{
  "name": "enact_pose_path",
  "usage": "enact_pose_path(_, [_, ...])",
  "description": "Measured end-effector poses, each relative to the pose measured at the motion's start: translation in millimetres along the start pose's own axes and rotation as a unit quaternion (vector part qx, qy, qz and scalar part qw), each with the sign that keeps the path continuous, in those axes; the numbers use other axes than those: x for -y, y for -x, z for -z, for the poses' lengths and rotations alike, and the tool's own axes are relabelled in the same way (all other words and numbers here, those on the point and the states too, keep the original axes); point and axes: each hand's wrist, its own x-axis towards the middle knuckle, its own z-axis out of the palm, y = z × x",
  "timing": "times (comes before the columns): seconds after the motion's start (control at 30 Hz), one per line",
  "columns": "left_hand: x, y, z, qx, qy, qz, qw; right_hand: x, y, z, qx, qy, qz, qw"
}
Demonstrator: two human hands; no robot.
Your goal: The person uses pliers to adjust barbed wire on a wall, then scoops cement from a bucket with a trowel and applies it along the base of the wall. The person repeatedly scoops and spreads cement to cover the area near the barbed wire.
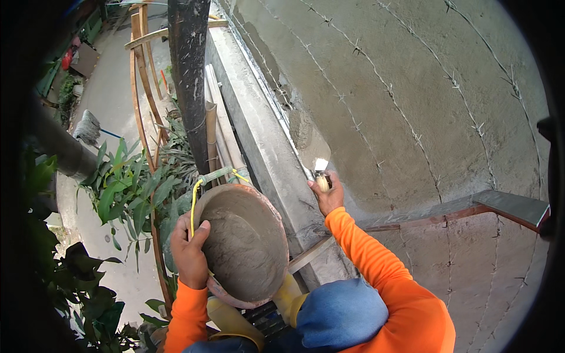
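My left hand point(191, 253) is closed on the near-left rim of a round bucket point(282, 220), its thumb over the inside edge. Grey wet mortar point(235, 253) coats the bucket's inside. A yellow cord point(195, 203) runs from the rim to a short greenish bar point(216, 174) at the bucket's far side. To the right, my right hand point(332, 197) is wrapped round the pale handle of a small trowel point(321, 179), whose metal shines white near the wall's edge. Just beyond it, a darker patch of fresh mortar point(309, 138) lies on the grey wall point(400, 35).
Several strands of barbed wire point(388, 88) cross in front of the wall. A concrete ledge point(253, 106) runs alongside, next to a dark post point(188, 76). Leafy plants point(126, 200) and wooden strips point(141, 76) stand left, above a path with a mop point(88, 126). A board point(512, 209) juts out right.
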Motion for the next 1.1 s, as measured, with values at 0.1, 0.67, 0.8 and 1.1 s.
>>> enact_pose_path(0.1, [1, 1, 0, -0.01, 0.004, -0.004, 1.0, -12, -49, -11, -0.043, 0.038, -0.003, 0.998])
enact_pose_path(0.67, [2, -1, 9, -0.027, 0.027, 0.025, 0.999, -42, -231, -45, 0.182, 0.094, -0.302, 0.931])
enact_pose_path(0.8, [0, 0, 12, -0.024, 0.024, 0.04, 0.999, -39, -285, -61, 0.251, 0.125, -0.365, 0.888])
enact_pose_path(1.1, [-5, -3, 11, -0.045, 0.014, 0.057, 0.997, -42, -343, -107, 0.227, 0.064, -0.43, 0.871])
